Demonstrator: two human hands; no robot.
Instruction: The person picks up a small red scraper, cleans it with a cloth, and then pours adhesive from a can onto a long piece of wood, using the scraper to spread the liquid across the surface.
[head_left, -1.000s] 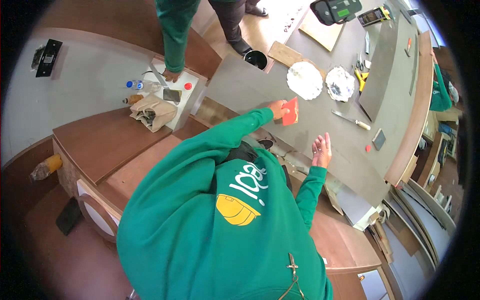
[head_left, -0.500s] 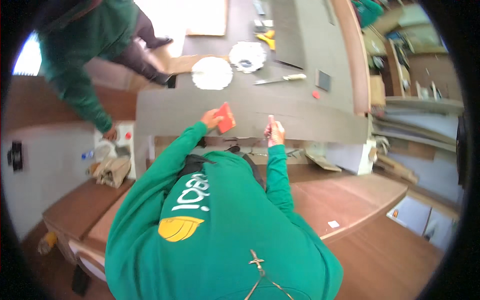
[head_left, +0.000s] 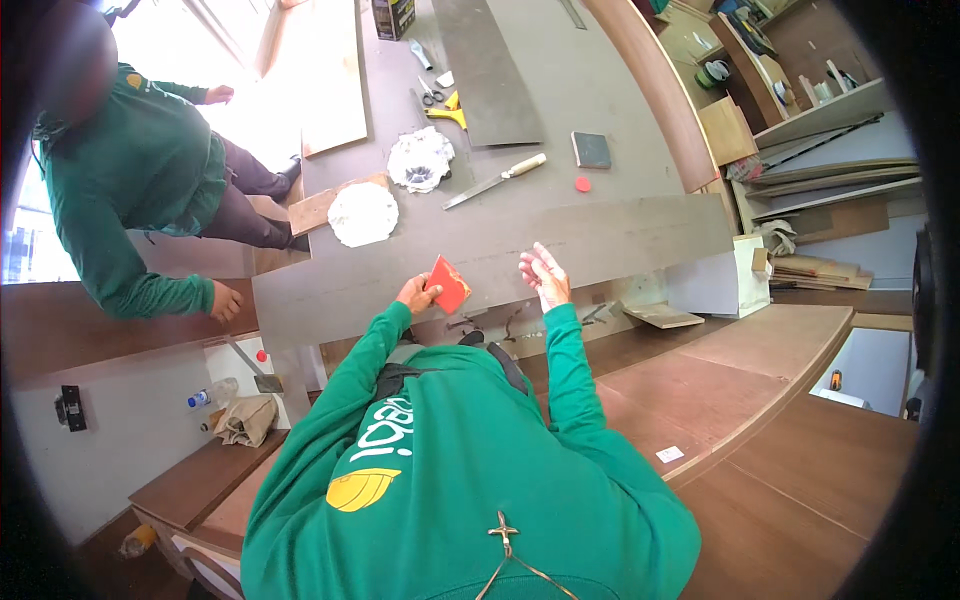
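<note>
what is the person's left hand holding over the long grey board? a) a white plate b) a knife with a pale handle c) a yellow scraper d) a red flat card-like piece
d: the left hand grips a red flat piece over the long grey board, while the knife and the yellow scraper lie further off on the table, and the right hand is open and empty.

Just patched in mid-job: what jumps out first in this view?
The red flat scraper in the left hand, held over a long grey panel across the bench. The right hand is raised, open and empty, beside it. At far left, a co-worker's hand rests on the panel's end.
</note>
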